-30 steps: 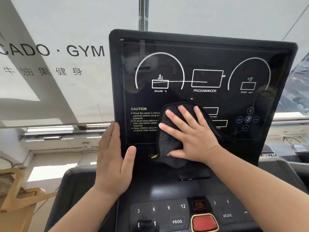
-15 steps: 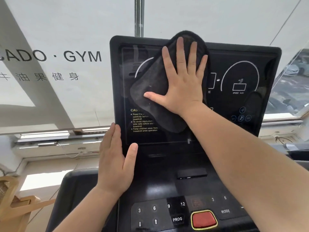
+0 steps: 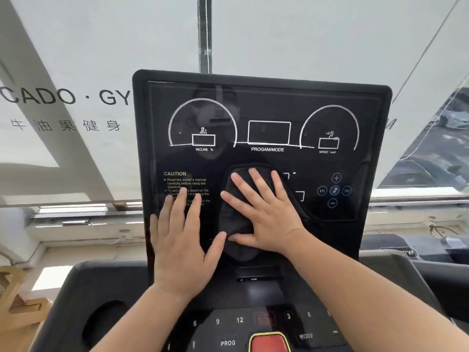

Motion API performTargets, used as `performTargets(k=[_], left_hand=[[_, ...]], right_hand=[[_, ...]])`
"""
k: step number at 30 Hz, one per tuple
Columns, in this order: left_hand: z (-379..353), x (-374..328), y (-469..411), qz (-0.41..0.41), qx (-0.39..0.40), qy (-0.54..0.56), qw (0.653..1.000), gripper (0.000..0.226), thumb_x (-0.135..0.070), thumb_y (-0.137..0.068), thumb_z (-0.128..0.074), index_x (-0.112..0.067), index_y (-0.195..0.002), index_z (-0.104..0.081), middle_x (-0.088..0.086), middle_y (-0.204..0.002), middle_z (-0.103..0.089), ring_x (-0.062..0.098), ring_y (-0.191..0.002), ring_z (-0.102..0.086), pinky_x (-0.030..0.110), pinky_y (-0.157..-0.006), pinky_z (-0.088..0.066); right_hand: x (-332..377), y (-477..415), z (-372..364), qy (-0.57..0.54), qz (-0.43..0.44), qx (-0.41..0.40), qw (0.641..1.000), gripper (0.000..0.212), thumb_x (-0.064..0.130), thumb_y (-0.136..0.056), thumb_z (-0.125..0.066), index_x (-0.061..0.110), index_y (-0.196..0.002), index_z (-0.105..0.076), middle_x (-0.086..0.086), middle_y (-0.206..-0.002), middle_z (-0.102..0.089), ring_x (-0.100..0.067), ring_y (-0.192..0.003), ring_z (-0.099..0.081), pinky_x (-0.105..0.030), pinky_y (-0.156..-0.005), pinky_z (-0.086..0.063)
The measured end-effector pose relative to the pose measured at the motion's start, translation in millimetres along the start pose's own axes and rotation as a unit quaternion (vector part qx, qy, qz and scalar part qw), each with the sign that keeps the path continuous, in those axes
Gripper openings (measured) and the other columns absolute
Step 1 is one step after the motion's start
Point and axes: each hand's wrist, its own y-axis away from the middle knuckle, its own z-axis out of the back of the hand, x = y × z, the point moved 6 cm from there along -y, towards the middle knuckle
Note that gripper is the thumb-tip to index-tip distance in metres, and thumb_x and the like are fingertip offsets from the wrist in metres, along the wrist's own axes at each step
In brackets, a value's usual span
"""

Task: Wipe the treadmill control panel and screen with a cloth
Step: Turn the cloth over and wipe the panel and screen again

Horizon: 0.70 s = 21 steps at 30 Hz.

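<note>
The treadmill's black upright screen (image 3: pixel 266 102) fills the middle of the view, with white dials for incline and speed. My right hand (image 3: pixel 264 212) lies flat, fingers spread, pressing a dark cloth (image 3: pixel 232 219) against the lower middle of the screen. My left hand (image 3: pixel 182 237) rests flat and open on the lower left of the screen, over the caution text, its thumb touching the cloth's left edge. Below lies the control panel (image 3: pixel 228 341) with number keys, PROG and MODE buttons and a red stop button (image 3: pixel 270 342).
A white window blind with gym lettering (image 3: pixel 63 97) hangs behind the console. A cup holder (image 3: pixel 104 323) sits in the console's left wing. A wooden chair (image 3: pixel 17 308) stands at the lower left. Another machine's console (image 3: pixel 431 250) is to the right.
My right hand has swept the cloth from the top of the screen down to its lower middle. My left hand has slid from the screen's left edge onto its face.
</note>
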Motion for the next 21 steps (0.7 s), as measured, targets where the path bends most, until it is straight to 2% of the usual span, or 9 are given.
performTargets(k=[5,9,12,15,19,21], left_hand=[[-23.2,-10.4,11.8,-0.017,0.047,-0.083,0.995,0.079,-0.061,-0.083,-0.047,-0.018,-0.149,-0.044,0.008,-0.163,-0.029,0.032,-0.148,-0.026,0.059,-0.117,-0.027],[-28.1,-9.1,17.2,-0.009,0.071,-0.117,0.991,0.080,-0.062,-0.081,-0.046,-0.018,-0.149,-0.045,0.007,-0.164,-0.026,0.031,-0.147,-0.027,0.058,-0.118,-0.027],[-25.6,-7.3,14.5,-0.005,0.086,-0.120,0.989,0.080,-0.062,-0.081,-0.049,-0.020,-0.149,-0.045,0.003,-0.165,-0.024,0.029,-0.148,-0.027,0.056,-0.117,-0.031],[-22.4,-5.4,12.4,0.003,0.084,-0.112,0.990,0.078,-0.062,-0.082,-0.051,-0.020,-0.147,-0.047,0.001,-0.165,-0.025,0.028,-0.147,-0.030,0.056,-0.115,-0.036],[-25.8,-5.6,15.1,0.000,0.076,-0.111,0.991,0.078,-0.061,-0.082,-0.047,-0.019,-0.147,-0.047,0.002,-0.165,-0.025,0.028,-0.148,-0.028,0.058,-0.111,-0.040],[-28.2,-5.1,16.0,0.003,0.069,-0.104,0.992,0.078,-0.061,-0.082,-0.048,-0.018,-0.147,-0.047,0.002,-0.166,-0.025,0.029,-0.149,-0.028,0.058,-0.111,-0.040]], right_hand=[[-88.3,5.1,18.8,0.022,-0.064,-0.027,0.997,0.110,0.092,-0.074,-0.053,0.033,-0.162,-0.024,-0.009,-0.172,-0.013,-0.044,-0.157,-0.010,-0.073,-0.121,-0.005],[-144.7,-34.1,47.5,0.025,-0.163,-0.001,0.986,0.113,0.096,-0.075,-0.038,0.032,-0.164,-0.011,-0.012,-0.173,0.003,-0.046,-0.157,0.004,-0.075,-0.119,0.001],[-148.0,-67.5,59.0,0.023,-0.177,0.004,0.984,0.116,0.098,-0.075,-0.029,0.030,-0.165,-0.003,-0.014,-0.173,0.008,-0.047,-0.156,0.009,-0.077,-0.118,-0.001],[-120.8,-89.1,59.2,0.017,-0.146,-0.009,0.989,0.114,0.096,-0.078,-0.028,0.028,-0.165,-0.004,-0.013,-0.173,0.006,-0.047,-0.156,0.006,-0.076,-0.119,0.000],[-64.7,-77.9,42.2,0.014,-0.015,-0.026,0.999,0.101,0.087,-0.087,-0.035,0.028,-0.165,-0.012,-0.007,-0.174,-0.003,-0.040,-0.158,0.001,-0.070,-0.122,0.000],[-47.3,-55.3,27.8,0.010,0.008,-0.021,1.000,0.097,0.084,-0.089,-0.036,0.031,-0.165,-0.012,-0.004,-0.174,-0.003,-0.037,-0.159,0.001,-0.067,-0.124,0.000]])
